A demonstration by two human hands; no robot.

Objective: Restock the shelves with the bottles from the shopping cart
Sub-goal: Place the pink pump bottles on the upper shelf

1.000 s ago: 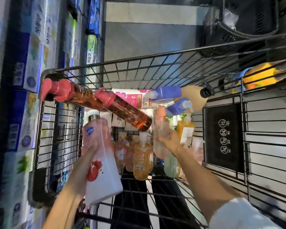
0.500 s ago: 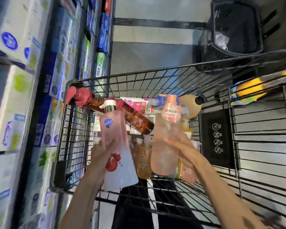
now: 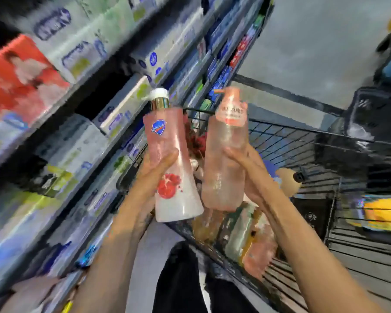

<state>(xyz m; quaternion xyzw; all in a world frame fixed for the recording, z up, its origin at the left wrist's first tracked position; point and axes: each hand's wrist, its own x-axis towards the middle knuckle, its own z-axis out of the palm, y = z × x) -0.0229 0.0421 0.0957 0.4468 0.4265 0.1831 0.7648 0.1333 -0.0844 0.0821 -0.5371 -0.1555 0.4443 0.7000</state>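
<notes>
Left hand grips pomegranate bottle; right hand pink bottle.

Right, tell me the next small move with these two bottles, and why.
Probably carry both toward the shelves on the left. The left hand grips the pink-and-white pomegranate bottle and the right hand grips the clear pink pump bottle; both are held upright above the shopping cart. Blur hides which shelf slot is free.
</notes>
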